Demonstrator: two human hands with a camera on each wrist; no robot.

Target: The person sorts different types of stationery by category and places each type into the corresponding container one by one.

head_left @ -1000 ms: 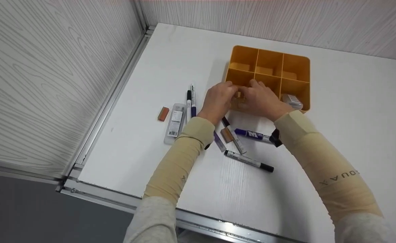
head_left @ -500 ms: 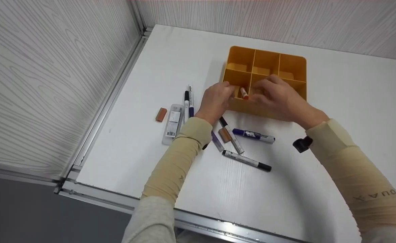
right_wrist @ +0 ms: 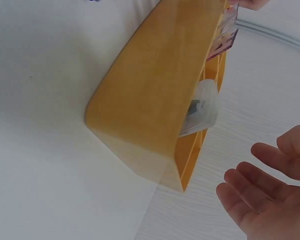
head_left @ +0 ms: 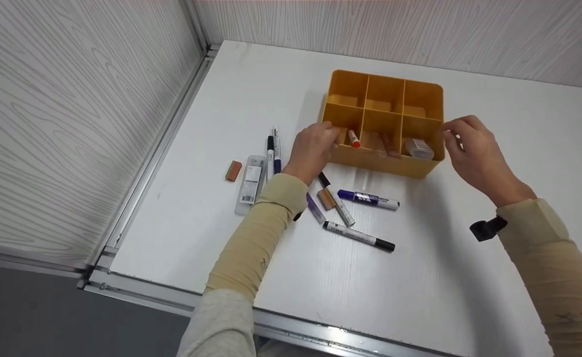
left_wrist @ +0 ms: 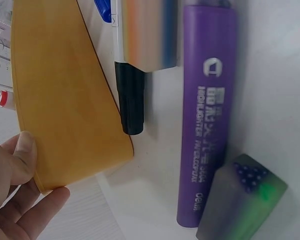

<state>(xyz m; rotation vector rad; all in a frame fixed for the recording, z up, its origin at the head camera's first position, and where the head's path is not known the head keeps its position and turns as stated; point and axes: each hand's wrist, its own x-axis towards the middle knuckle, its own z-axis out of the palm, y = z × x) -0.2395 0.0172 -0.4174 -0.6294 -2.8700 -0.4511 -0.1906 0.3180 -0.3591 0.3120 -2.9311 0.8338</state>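
In the head view, a yellow box [head_left: 370,161] with several compartments stands on the table. My left hand [head_left: 313,148] pinches the rim at its front left corner; the left wrist view shows the thumb inside and fingers around the yellow wall. My right hand [head_left: 477,153] hovers beside the front right corner, fingers loosely bent and holding nothing. The right wrist view shows a gap between that hand and the box. A red-ended marker [head_left: 354,139] leans in the front left compartment. Flat transparent pieces [head_left: 382,144] lie in the front middle one, and a clear plastic case [head_left: 419,148] in the front right.
Before the box lie a blue marker [head_left: 368,199], a black-capped marker [head_left: 359,236], a purple highlighter [left_wrist: 205,115] and an orange-brown block [head_left: 326,199]. To the left are a clear flat case [head_left: 251,184], two pens [head_left: 273,151] and another small block [head_left: 233,171].
My right hand has moved from the front left compartment to the right, off the box, uncovering the red-ended marker and the transparent pieces. My left hand stays at the front left rim.
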